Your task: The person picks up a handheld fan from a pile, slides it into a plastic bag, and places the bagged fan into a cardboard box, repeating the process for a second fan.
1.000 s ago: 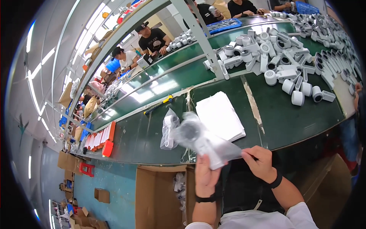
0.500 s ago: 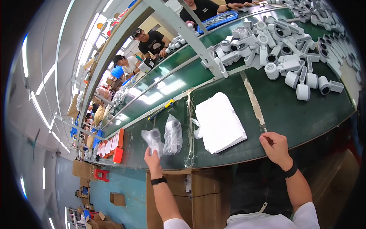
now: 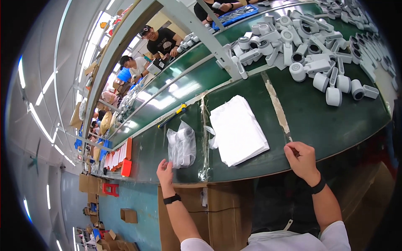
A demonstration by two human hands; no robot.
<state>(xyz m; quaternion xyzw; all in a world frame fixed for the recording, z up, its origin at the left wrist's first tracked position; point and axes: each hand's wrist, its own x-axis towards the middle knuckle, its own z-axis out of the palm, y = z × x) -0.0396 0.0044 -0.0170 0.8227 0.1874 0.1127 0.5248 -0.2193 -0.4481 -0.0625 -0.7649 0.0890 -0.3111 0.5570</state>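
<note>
Clear plastic bags with white handheld devices [image 3: 181,146] inside lie together on the green table, left of the middle. Just at their near left side is my left hand [image 3: 165,172], open and holding nothing, its fingertips near or against the plastic. My right hand [image 3: 302,161] is closed at the table's near edge, thumb and fingers curled together. Anything inside that pinch is hidden from me. Between the hands, a stack of white sheets or flat bags [image 3: 239,131] lies on the table.
Many loose white devices [image 3: 310,54] are heaped at the far right. A yellow-and-black tool [image 3: 172,116] lies behind the bags. Orange-red boxes with papers [image 3: 119,159] stand at the left. A metal frame post [image 3: 205,39] rises beyond the table, where other people work.
My left hand has let go of a bagged device, which now lies against the other bagged one, and has drawn back slightly toward me. The right hand has barely moved.
</note>
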